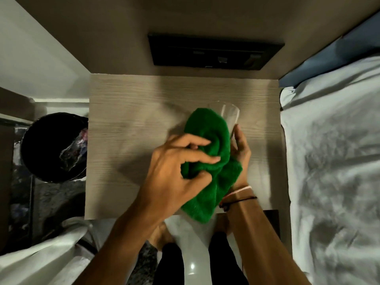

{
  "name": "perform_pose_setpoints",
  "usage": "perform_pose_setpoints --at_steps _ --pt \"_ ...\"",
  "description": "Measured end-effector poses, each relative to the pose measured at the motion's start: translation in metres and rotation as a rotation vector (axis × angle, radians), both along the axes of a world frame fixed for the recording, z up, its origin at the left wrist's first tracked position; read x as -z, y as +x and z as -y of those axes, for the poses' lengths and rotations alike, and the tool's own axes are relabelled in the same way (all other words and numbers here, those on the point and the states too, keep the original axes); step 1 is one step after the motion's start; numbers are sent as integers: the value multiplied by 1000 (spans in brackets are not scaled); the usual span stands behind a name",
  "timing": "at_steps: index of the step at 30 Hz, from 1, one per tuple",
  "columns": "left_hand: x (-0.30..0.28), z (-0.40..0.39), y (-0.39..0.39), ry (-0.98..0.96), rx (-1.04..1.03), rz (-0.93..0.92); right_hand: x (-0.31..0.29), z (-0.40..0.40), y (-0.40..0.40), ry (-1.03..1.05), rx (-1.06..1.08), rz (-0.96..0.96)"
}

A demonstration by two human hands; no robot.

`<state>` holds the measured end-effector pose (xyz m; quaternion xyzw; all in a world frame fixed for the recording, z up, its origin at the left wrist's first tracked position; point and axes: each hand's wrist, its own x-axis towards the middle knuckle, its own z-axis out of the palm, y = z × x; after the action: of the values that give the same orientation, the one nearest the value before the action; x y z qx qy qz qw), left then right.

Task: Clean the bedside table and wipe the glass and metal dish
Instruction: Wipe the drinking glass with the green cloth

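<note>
Glass point(230, 116) tilted, rim away; cloth point(207, 145) covers base.

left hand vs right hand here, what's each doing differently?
The left hand bunches the green fluffy cloth with curled fingers; the right hand grips the clear drinking glass. The left hand is in full view; the right hand is partly hidden by the cloth. Both are above the pale wooden bedside table.
</note>
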<state>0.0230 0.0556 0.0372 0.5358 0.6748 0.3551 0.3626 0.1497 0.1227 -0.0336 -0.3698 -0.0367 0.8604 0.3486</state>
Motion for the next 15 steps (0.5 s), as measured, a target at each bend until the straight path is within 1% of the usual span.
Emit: perform_pose_setpoints --at_steps 2,4,6,8,10,11,13,15 --pt "-3 3 -8 -8 -61 77 0 -4 7 6 -36 15" --pt "-3 -4 -19 49 -176 132 -1 0 6 26 -127 84" --pt "-2 -20 -26 126 -254 111 3 8 5 96 -154 130" --pt "1 -35 -25 134 -258 12 2 11 4 140 -129 70" --pt "5 -41 -19 108 -204 -80 0 9 6 152 -109 46" --pt "7 -41 -16 97 -144 -98 2 6 10 155 -104 70" --pt "9 -33 -9 60 41 -114 6 -3 17 111 -91 132" --pt "10 -23 1 16 205 -106 7 -21 26 11 -58 150"
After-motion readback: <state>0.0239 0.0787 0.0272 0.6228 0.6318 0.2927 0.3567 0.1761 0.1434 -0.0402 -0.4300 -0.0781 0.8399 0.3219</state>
